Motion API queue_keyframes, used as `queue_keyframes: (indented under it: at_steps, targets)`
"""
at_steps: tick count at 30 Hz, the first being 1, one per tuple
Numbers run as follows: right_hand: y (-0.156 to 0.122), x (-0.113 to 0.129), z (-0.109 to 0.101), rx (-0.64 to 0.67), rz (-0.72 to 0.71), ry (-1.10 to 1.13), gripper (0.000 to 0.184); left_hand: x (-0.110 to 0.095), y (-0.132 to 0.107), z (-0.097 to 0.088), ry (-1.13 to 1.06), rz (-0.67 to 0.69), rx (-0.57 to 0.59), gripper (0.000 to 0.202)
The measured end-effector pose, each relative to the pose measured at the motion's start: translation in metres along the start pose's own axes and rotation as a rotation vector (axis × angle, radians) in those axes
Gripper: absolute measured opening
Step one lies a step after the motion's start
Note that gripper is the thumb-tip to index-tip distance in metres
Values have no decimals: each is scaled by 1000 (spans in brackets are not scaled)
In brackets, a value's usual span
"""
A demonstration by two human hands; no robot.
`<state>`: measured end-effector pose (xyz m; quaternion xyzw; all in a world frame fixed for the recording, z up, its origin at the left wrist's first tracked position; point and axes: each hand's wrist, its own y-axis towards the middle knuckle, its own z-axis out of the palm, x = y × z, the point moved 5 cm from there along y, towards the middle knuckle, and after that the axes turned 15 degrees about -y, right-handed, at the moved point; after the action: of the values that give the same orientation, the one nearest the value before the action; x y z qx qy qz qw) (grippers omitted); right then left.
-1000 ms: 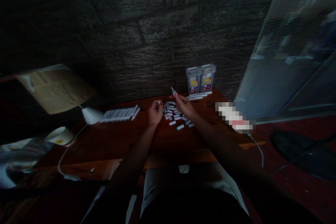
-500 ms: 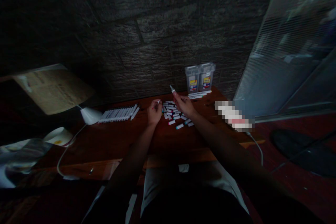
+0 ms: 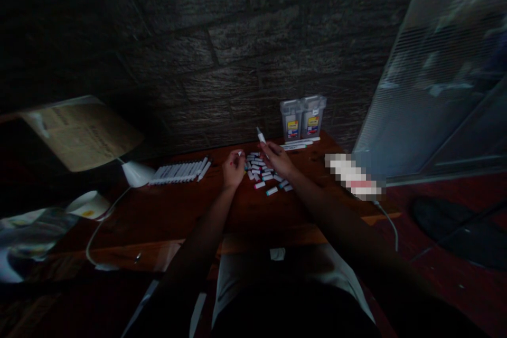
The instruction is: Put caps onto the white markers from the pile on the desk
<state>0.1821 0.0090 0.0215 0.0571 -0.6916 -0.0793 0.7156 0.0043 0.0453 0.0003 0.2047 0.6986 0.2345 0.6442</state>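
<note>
My right hand [image 3: 277,159] is closed round a white marker [image 3: 260,137] that points up and away from me. My left hand [image 3: 233,168] pinches a small white cap [image 3: 240,153] between its fingertips. Between and just beyond both hands, a heap of loose marker caps [image 3: 264,173] with coloured ends lies on the dark wooden table [image 3: 178,208]. A row of white markers [image 3: 179,171] lies side by side to the left of my left hand.
Two clear plastic marker boxes [image 3: 303,118] stand at the back by the stone wall, with a few markers [image 3: 298,144] lying in front. A white lamp base [image 3: 137,173] with its cable sits at the left. A glass panel [image 3: 435,79] rises at the right.
Almost nothing: both hands stay over the caps, and the marker in my right hand has tilted slightly more upright.
</note>
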Motion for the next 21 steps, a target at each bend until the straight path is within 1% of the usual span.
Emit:
queue_keyframes:
  at_steps: [4,9,14,21]
  targets:
    - [-1,-1,2,35,20,41,55,-1,0,0,-6,-6,3,23]
    - [-1,1,-3,-40,62,70,56,-1,0,0,-6,-6,1,22]
    - [-1,3,-1,23,38,133,59,0,0,0,-8,-15,-4,21]
    - [-3,8,-3,-21,25,-2,65,-3,0,0,8,30,-9,21]
